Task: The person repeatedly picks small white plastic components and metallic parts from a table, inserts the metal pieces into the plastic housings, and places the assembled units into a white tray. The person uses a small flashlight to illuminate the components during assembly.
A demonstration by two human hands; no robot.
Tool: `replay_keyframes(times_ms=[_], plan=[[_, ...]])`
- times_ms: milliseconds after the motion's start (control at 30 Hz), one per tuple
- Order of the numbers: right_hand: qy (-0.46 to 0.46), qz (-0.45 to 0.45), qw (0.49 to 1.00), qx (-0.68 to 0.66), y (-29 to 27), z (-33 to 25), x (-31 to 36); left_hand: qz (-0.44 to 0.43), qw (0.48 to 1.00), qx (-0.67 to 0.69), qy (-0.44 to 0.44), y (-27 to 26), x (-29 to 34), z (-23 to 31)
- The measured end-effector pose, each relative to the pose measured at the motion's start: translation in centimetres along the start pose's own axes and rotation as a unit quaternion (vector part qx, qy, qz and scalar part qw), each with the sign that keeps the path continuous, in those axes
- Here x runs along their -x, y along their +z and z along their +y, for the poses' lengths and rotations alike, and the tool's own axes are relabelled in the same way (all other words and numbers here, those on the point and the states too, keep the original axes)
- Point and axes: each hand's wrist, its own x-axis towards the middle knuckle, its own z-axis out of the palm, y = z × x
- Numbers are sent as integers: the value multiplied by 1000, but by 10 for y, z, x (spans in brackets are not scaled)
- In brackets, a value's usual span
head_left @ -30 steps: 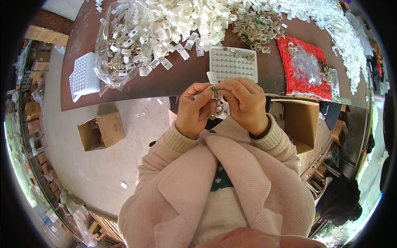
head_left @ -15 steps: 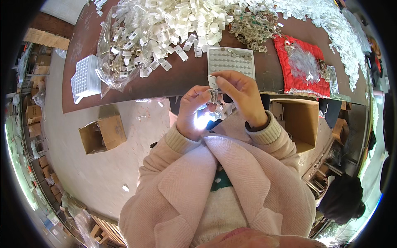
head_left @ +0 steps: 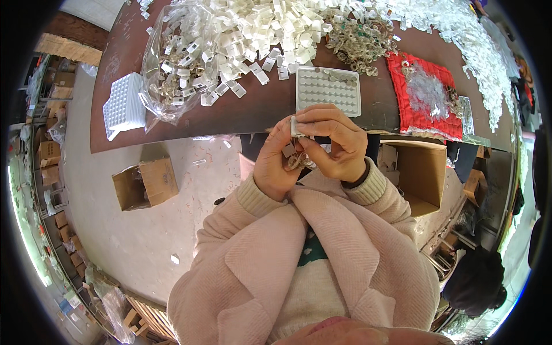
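My left hand (head_left: 274,163) and right hand (head_left: 338,142) meet over the table's near edge, fingers closed together. Pinched between their fingertips is a small white plastic case (head_left: 294,127), partly hidden by the fingers. A loop of thin, pale coiled wire (head_left: 299,161) hangs under the case, against my left fingers. Just beyond my right hand lies a shallow white tray (head_left: 329,94) with rows of pockets, and small round pieces along its far row. On the table, a big heap of similar white cases (head_left: 261,31) spreads beyond my left hand.
A clear bag (head_left: 175,75) of cases and wires, stacked white trays (head_left: 125,106), a heap of wire coils (head_left: 359,43) and a red cloth (head_left: 422,95) with clear bits lie on the brown table (head_left: 259,103). Cardboard boxes (head_left: 146,184) (head_left: 422,175) stand below, left and right.
The bright light glowing at my left hand is gone from view. My right hand has come lower and closer to the left, its fingers now covering more of the white case.
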Motion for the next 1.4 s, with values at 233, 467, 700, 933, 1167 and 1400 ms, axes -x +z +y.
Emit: replay_keyframes(times_ms=[233, 467, 700, 933, 1167, 1400], plan=[[-23, 28, 999, 18, 8, 3, 1, -112, 989, 70, -63, -24, -8, -2], [-87, -30, 989, 118, -8, 6, 12, -91, 995, 30, -38, -14, -3, -1], [108, 134, 940, 294, -87, 20, 47, -69, 993, -98, -14, 1, -12, -10], [181, 170, 859, 447, -185, 66, 45, -63, 991, -115, -16, 3, -18, -16], [148, 82, 829, 533, -193, 130, -6, -39, 982, -186, 3, 0, -17, -13], [193, 68, 822, 532, -198, 135, -6, -36, 980, -193, 28, 3, -17, -13]])
